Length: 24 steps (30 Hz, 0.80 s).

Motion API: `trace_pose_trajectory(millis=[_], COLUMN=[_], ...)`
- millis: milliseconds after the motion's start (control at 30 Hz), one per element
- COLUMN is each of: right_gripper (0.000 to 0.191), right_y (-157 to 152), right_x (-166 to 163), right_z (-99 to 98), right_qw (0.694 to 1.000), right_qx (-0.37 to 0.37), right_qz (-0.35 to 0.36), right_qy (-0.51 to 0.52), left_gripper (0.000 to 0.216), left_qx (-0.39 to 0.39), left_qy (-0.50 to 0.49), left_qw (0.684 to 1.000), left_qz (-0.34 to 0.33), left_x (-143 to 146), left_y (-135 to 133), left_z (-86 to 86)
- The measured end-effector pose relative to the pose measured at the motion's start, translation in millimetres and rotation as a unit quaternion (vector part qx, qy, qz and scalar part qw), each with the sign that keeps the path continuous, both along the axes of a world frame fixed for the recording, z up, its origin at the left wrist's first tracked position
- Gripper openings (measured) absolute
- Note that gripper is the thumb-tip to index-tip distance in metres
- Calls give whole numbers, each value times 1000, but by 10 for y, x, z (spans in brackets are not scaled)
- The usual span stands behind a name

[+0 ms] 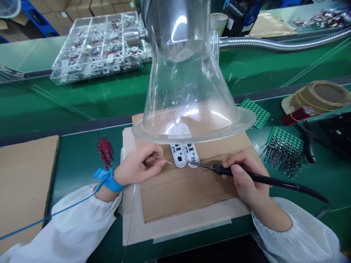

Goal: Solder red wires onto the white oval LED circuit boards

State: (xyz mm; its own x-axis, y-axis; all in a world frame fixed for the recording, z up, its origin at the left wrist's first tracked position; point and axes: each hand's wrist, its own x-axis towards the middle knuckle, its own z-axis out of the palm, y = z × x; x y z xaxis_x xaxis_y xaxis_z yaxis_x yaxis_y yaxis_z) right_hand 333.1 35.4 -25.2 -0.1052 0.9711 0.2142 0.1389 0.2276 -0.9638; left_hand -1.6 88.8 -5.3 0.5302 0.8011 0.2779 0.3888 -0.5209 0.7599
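Note:
My right hand [244, 173] is closed round a black soldering iron [263, 179], whose tip touches the lower edge of two small white circuit boards [184, 153]. The boards lie side by side on a brown cardboard sheet [186, 193]. My left hand [141, 164] pinches a thin solder wire [164, 160] that points toward the boards. A blue wrist strap [109, 179] with a blue cord is on my left wrist. Both arms wear white sleeves.
A clear fume hood [189, 91] on a metal hose [279, 44] hangs right above the boards. Red-tipped pins [104, 149] lie to the left. Green panels of parts [285, 148] and tape rolls [318, 96] sit to the right. A clear compartment tray [101, 44] stands behind.

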Motion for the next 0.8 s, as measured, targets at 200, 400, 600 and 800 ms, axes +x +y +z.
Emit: trace_pose_trajectory(millis=[200,400,600,800], right_gripper=[15,17,17,16], right_y=[11,33,32,31], right_x=[-1,-17,-6,-12], right_z=[40,70,72,65], right_qw=[999,998,997,997], right_qx=[4,18,16,11], right_qz=[22,40,40,36], right_qy=[-36,-54,-66,-63], left_gripper=[8,11,12,8], left_qx=[20,6,1,1], left_qy=[22,21,11,9], left_qw=[999,1000,1000,1000], left_qz=[-18,-21,-24,-21], left_x=[27,30,25,36], left_y=[16,5,0,8], left_z=[20,47,40,32])
